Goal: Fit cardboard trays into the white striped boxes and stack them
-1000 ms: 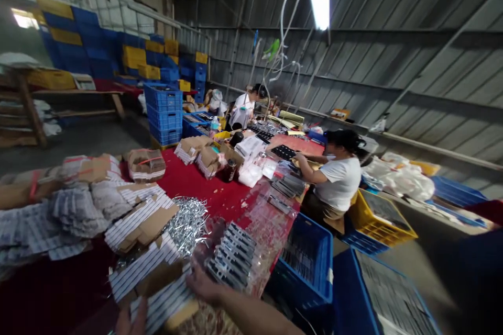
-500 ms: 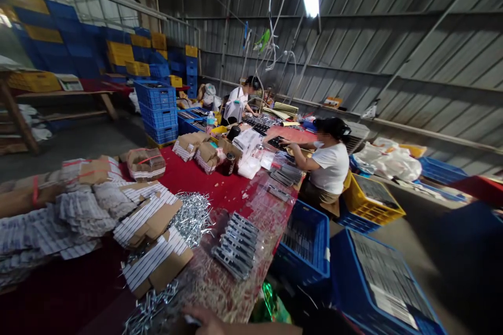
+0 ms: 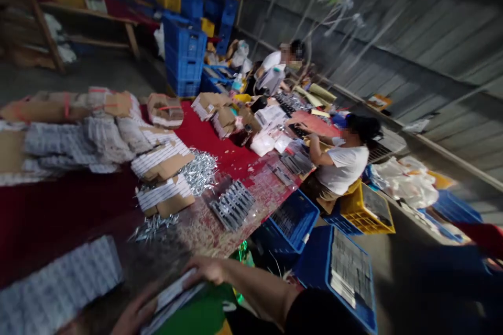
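Observation:
Both my hands grip a flat stack of white cards (image 3: 173, 297) at the near edge of the red-covered table (image 3: 58, 209). My left hand (image 3: 133, 313) holds the stack's lower end, and my right hand (image 3: 206, 269) clasps its upper right edge. Something green (image 3: 198, 316) lies under the stack. The picture is smeared by motion. A row of packed grey parts (image 3: 232, 204) lies on clear plastic ahead, with loose silvery metal pieces (image 3: 200, 170) and cardboard-wrapped bundles of white strips (image 3: 163, 196) beyond.
Blue crates (image 3: 293, 220) with parts stand on the floor right of the table. A person in a white shirt (image 3: 341, 167) sits at the table's right side, another (image 3: 275, 63) farther back. Stacked blue and yellow crates (image 3: 184, 57) stand behind.
The camera has tipped down and swung left. My hands have drawn back to the near table edge and now both hold the stack of cards. The picture has become blurred.

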`<state>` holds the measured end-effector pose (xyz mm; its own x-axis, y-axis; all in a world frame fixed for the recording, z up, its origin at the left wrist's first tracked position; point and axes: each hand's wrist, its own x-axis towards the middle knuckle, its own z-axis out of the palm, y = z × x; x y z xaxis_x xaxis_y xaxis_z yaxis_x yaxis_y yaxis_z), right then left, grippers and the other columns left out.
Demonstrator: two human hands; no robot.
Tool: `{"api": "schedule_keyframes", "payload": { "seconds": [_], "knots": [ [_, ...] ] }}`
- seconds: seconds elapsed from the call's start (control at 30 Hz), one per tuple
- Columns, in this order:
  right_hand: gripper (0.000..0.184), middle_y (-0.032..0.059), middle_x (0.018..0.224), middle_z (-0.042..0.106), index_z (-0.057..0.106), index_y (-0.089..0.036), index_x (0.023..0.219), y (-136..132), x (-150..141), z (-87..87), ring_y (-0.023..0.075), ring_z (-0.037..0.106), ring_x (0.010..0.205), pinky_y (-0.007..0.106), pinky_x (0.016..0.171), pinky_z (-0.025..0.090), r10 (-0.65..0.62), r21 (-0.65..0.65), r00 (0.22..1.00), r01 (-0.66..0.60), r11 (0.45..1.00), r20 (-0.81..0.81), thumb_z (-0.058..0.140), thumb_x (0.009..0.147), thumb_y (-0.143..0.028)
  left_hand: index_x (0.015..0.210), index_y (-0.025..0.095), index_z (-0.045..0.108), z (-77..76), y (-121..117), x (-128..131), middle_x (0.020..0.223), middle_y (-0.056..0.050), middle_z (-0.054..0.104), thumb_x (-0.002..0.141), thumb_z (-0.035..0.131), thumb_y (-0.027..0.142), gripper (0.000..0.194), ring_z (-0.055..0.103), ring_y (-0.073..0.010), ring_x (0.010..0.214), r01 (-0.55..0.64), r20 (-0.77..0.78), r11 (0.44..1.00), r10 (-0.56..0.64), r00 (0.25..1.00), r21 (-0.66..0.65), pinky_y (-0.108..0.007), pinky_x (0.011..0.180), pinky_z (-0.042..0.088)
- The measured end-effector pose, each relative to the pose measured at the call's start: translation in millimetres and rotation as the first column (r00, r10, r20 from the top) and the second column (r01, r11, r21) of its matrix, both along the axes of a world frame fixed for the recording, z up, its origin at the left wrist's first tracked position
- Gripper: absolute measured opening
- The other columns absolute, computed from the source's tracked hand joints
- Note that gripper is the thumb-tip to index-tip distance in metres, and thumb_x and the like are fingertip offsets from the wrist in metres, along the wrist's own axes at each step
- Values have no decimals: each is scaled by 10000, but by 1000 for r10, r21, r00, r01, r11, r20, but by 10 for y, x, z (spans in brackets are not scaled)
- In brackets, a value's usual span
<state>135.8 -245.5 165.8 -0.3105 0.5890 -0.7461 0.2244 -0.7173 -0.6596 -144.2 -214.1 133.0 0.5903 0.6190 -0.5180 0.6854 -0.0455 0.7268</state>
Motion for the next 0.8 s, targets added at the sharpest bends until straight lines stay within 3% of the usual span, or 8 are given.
{"api": "schedule_keyframes", "payload": {
  "seconds": [0.1, 0.2, 0.3, 0.4, 0.53, 0.6, 0.67, 0.8],
  "knots": [
    [332, -31, 773, 707, 822, -238, 845, 76, -28, -8, 213, 686, 800, 315, 772, 548, 158, 30, 977, -164, 986, 145, 953, 555, -331, 1173, 314, 839, 90, -66, 82, 1227, -50, 818, 744, 624, 665, 594, 752, -345, 1191, -98, 40, 975, 107, 993, -198, -464, 1078, 577],
    [319, 4, 839, 737, 818, -200, 917, 92, -116, -105, 262, 712, 918, 352, 876, 565, 165, 112, 931, -211, 971, 326, 928, 634, -300, 1031, 210, 840, 141, -52, 153, 1076, -100, 834, 775, 632, 527, 457, 766, -352, 1066, -106, -72, 984, 96, 993, -142, -450, 987, 584],
    [387, 81, 1152, 766, 755, -204, 1194, 127, -148, -188, 281, 696, 1143, 378, 973, 572, -180, 247, 913, 92, 965, 365, 754, 872, -418, 1083, 182, 821, 57, -60, 205, 1126, -123, 828, 841, 597, 492, 452, 764, -345, 1069, -279, -98, 960, 276, 956, -24, -453, 991, 579],
    [524, 130, 1270, 734, 628, -191, 1371, 259, -124, -238, 279, 697, 1162, 396, 921, 600, -466, 211, 875, 434, 876, 134, 543, 1000, -552, 1237, 153, 770, -107, -26, 318, 1262, -134, 798, 949, 495, 502, 530, 747, -328, 1156, -421, -23, 906, 422, 906, 40, -444, 1046, 576],
    [880, 95, 1230, 750, 565, -231, 1440, 522, -129, -334, 279, 713, 1089, 407, 947, 596, -427, 247, 878, 473, 846, -217, 888, 707, -596, 1195, 146, 765, -348, 256, 553, 1239, -120, 804, 947, 550, 422, 429, 756, -285, 1130, -399, 17, 915, 398, 917, 55, -392, 1040, 588],
    [871, 71, 1180, 758, 642, -232, 1357, 644, -140, -422, 278, 704, 1075, 405, 974, 581, -337, 393, 928, 373, 840, -161, 978, 605, -514, 1204, 145, 754, -467, 471, 652, 1232, -117, 802, 917, 608, 362, 388, 752, -270, 1125, -392, -12, 916, 394, 919, 80, -379, 1034, 588],
    [556, 74, 1103, 763, 752, -209, 1144, 722, -125, -537, 284, 690, 1055, 405, 972, 568, -187, 556, 978, 106, 824, 91, 949, 692, -466, 1228, 141, 739, -583, 679, 722, 1237, -120, 792, 884, 636, 283, 386, 738, -264, 1140, -391, -72, 912, 401, 913, 121, -376, 1038, 581],
    [141, 118, 1246, 749, 818, -204, 1029, 666, 7, -768, 299, 638, 1187, 404, 1035, 510, 118, 537, 761, -549, 640, 638, 730, 939, -267, 1084, 126, 761, -787, 984, 828, 1172, -191, 770, 923, 581, 263, 278, 704, -325, 1172, -386, -282, 891, 444, 851, 238, -450, 1051, 550]
  ]
}}
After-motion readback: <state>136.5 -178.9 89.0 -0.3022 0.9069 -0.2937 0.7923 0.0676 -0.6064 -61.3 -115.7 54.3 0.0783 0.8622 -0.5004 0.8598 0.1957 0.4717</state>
